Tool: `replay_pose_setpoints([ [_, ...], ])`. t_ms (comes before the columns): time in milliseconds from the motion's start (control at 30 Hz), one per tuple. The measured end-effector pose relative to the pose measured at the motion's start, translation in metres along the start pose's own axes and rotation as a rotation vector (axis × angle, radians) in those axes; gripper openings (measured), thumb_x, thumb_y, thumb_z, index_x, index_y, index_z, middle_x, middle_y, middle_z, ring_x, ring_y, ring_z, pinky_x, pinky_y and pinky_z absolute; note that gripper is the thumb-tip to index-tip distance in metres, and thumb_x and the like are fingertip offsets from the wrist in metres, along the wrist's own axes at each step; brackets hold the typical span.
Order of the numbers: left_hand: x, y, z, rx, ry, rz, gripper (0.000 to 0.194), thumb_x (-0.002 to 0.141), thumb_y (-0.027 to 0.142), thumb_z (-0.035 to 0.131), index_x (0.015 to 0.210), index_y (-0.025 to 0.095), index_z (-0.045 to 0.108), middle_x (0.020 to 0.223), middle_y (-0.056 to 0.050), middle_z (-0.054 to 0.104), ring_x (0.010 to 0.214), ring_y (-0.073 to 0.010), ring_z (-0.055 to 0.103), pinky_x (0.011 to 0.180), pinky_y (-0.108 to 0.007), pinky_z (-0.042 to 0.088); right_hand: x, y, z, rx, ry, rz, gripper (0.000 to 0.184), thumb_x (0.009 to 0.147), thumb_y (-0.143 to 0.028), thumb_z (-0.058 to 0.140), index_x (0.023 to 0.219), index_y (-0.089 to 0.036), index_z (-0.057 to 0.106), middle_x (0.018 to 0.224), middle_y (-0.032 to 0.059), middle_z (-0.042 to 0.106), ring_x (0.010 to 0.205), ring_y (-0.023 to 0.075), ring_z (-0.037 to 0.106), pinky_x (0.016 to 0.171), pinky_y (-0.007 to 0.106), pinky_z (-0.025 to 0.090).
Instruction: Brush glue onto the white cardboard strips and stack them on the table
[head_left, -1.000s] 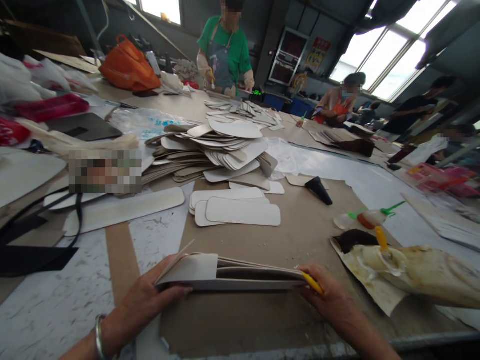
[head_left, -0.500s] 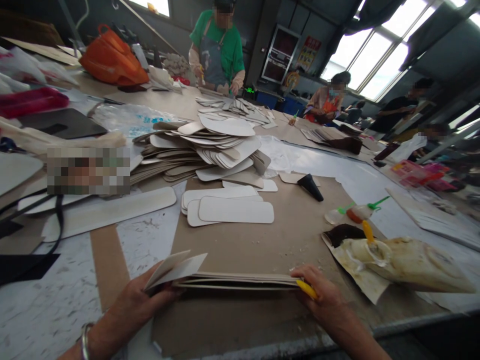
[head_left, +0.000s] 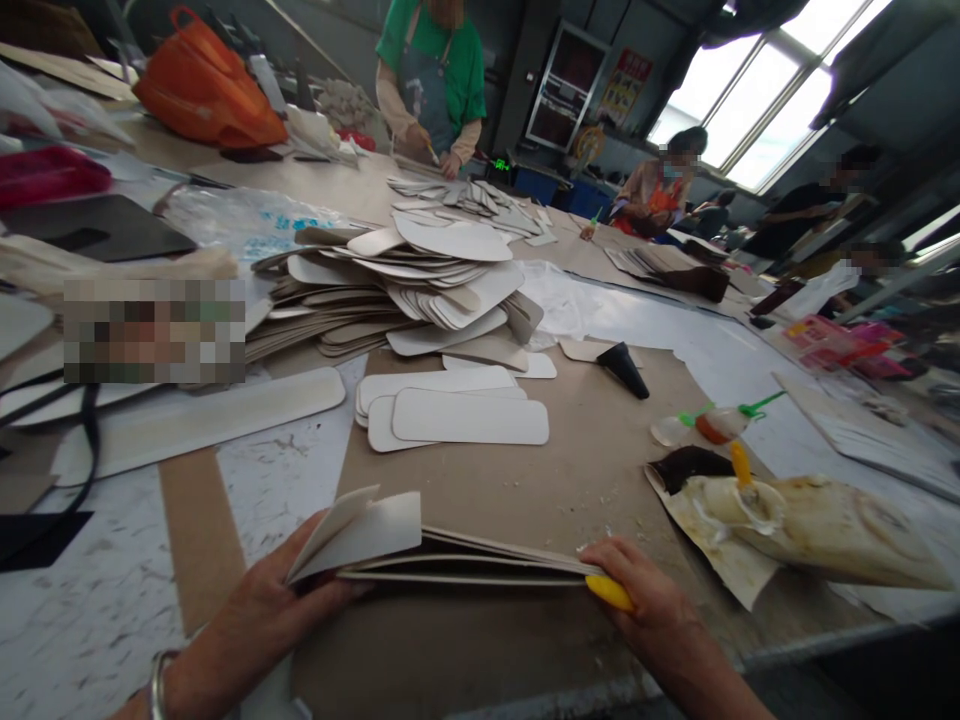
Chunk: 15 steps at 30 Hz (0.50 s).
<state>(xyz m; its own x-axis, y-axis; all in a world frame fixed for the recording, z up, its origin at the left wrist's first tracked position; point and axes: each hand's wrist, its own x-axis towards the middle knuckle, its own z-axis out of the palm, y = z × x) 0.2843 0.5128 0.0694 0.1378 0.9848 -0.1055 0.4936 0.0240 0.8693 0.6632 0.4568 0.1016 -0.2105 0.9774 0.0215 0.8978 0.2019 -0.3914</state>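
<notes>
Several thin, pale boards [head_left: 480, 560] are held edge-up between my two hands, with gaps showing between the layers. My left hand [head_left: 289, 595] is closed on their left end, where a white flap [head_left: 382, 530] stands up beside the thumb. My right hand [head_left: 637, 590] pinches the right end and also has a yellow-handled tool [head_left: 609, 592] in it; the tool's other end is hidden. Just beyond, a few white rounded strips [head_left: 469, 415] lie overlapping on the brown sheet [head_left: 570, 470].
A large heap of pale cut panels [head_left: 420, 290] stands behind the strips. To the right lie a stained plastic bottle [head_left: 832, 525], small green-tipped squeeze bottles [head_left: 724, 424] and a black cone [head_left: 622, 370]. A co-worker in green [head_left: 431, 80] stands across the table.
The boards have spread apart, and the white flap at the left end has risen and turned more toward me. My hands remain at both ends. The view has shifted slightly.
</notes>
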Motion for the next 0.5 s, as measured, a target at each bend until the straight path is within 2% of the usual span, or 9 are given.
replay_pose_setpoints([
  [100, 0.004, 0.008, 0.0, 0.011, -0.019, -0.003, 0.054, 0.063, 0.046, 0.065, 0.11, 0.02, 0.058, 0.08, 0.001, 0.071, 0.075, -0.0211, 0.066, 0.065, -0.022, 0.054, 0.001, -0.004, -0.001, 0.007, -0.019, 0.031, 0.028, 0.078, -0.011, 0.045, 0.099, -0.023, 0.059, 0.093, 0.0064, 0.06, 0.086, 0.0186, 0.061, 0.073, 0.028, 0.049],
  [200, 0.007, 0.013, 0.0, -0.035, -0.04, -0.041, 0.044, 0.065, 0.049, 0.059, 0.098, 0.021, 0.065, 0.063, 0.002, 0.068, 0.062, -0.0209, 0.065, 0.056, -0.024, 0.053, 0.0, -0.008, -0.003, -0.008, -0.041, 0.042, 0.026, 0.077, -0.011, 0.045, 0.093, -0.023, 0.06, 0.091, 0.0062, 0.06, 0.085, 0.0184, 0.06, 0.074, 0.027, 0.048],
  [300, 0.007, 0.014, 0.0, -0.022, -0.022, -0.01, 0.036, 0.064, 0.047, 0.059, 0.087, 0.022, 0.069, 0.057, 0.003, 0.066, 0.057, -0.0195, 0.064, 0.054, -0.022, 0.052, -0.001, -0.009, -0.006, -0.045, -0.045, 0.047, 0.028, 0.076, -0.009, 0.044, 0.094, -0.024, 0.06, 0.093, 0.0063, 0.06, 0.087, 0.0183, 0.059, 0.075, 0.027, 0.047],
  [400, 0.008, 0.015, 0.0, 0.022, -0.026, 0.062, 0.035, 0.063, 0.043, 0.06, 0.09, 0.023, 0.069, 0.063, 0.003, 0.069, 0.057, -0.0184, 0.065, 0.05, -0.019, 0.05, 0.0, -0.011, -0.01, -0.074, -0.079, 0.041, 0.033, 0.074, -0.008, 0.044, 0.098, -0.024, 0.06, 0.095, 0.006, 0.06, 0.088, 0.0177, 0.06, 0.074, 0.026, 0.047],
  [500, 0.01, 0.016, 0.002, 0.019, -0.053, 0.104, 0.039, 0.065, 0.039, 0.06, 0.1, 0.024, 0.066, 0.078, 0.004, 0.073, 0.068, -0.0173, 0.067, 0.058, -0.017, 0.051, 0.002, -0.012, -0.013, -0.099, -0.118, 0.047, 0.033, 0.074, -0.007, 0.045, 0.097, -0.023, 0.061, 0.094, 0.0056, 0.061, 0.087, 0.0175, 0.06, 0.074, 0.026, 0.048],
])
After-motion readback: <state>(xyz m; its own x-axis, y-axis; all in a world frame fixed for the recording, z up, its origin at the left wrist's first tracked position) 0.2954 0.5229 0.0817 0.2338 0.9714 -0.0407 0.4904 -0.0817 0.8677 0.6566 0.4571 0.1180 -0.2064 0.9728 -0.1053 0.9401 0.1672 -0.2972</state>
